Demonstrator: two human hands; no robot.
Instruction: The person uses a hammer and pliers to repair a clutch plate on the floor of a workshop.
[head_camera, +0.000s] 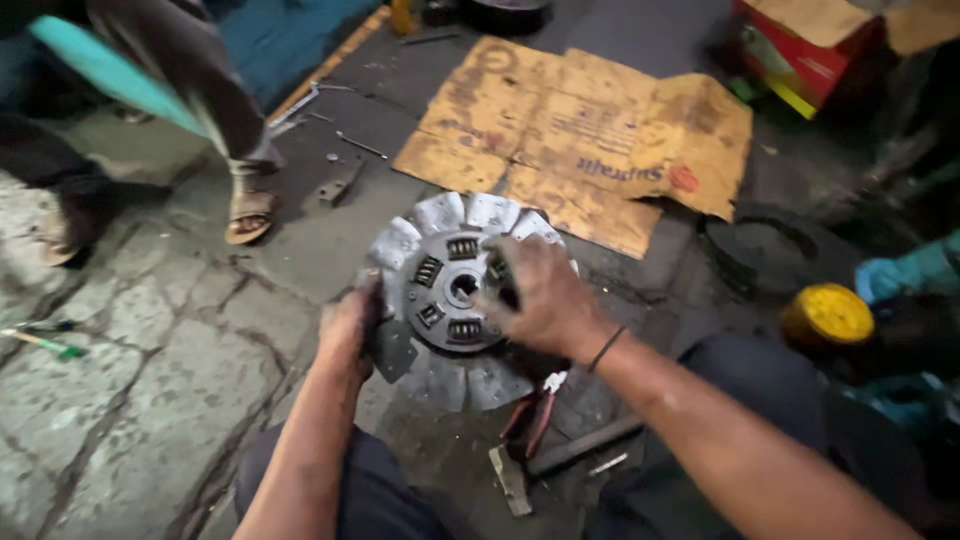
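Clutch disc (440, 285), right hand (545, 300) covering its right side, left hand (348, 330) gripping edge

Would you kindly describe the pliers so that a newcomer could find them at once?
Start at the round grey clutch disc on the floor. Just below its lower right edge lie the pliers, beside a hammer; only they have red handles.

grey metal clutch disc (450, 240), brown cardboard (590, 140), yellow lid (828, 312), pliers (535, 415) with seemingly red handles.
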